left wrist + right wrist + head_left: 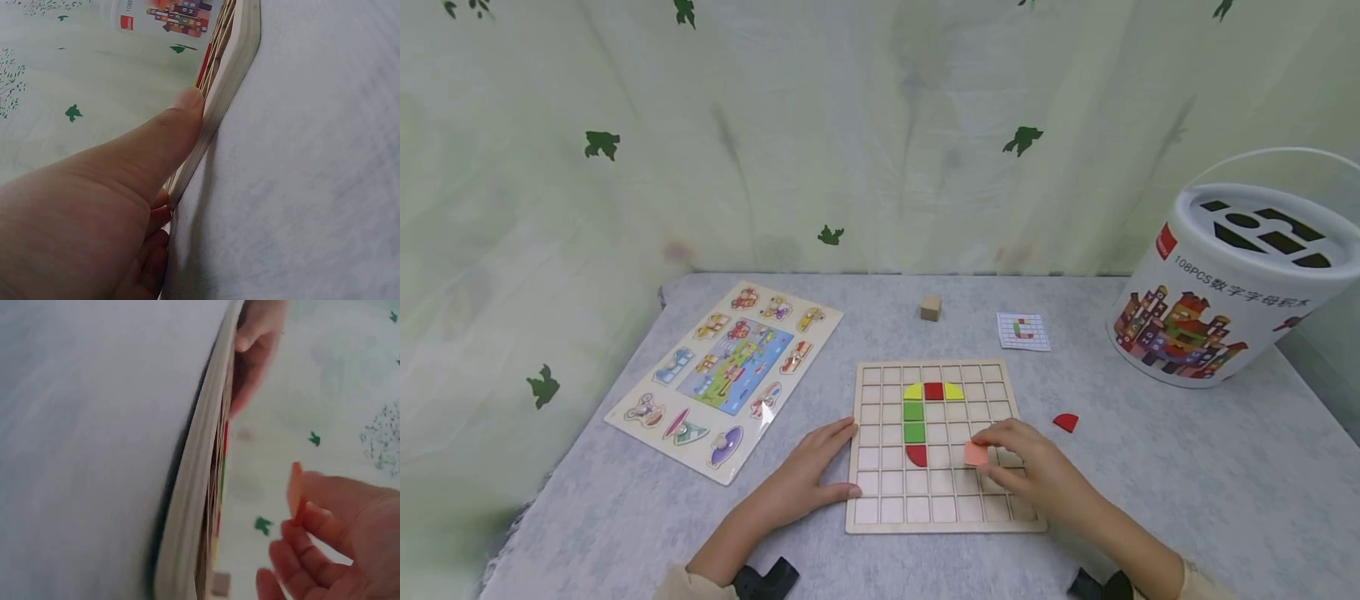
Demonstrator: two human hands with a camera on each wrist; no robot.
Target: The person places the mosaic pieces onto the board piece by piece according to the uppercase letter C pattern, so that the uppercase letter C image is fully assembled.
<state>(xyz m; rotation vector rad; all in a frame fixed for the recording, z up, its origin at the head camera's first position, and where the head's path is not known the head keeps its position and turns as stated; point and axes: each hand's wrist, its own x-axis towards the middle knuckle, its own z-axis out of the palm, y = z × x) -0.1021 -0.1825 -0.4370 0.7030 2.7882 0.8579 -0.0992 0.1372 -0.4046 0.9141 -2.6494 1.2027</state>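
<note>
My right hand (1033,467) pinches a small orange square tile (976,453) between thumb and fingers, over the right part of the wooden grid board (880,515). In the right wrist view that orange tile (295,494) is seen nearly edge-on. With fingers and thumb extended, my left hand (808,475) touches the board's left edge. Set in the grid are two yellow quarter-round tiles with a red square (933,391) between them, two green squares (913,422) below the left one, and a red quarter-round tile (917,455) under those.
Right of the board lies a loose red quarter-round tile (1066,422). Behind the board are a wooden cube (931,307) and a pattern card (1023,332). A vehicle puzzle board (725,379) lies at left; a large white bucket (1225,292) stands at right.
</note>
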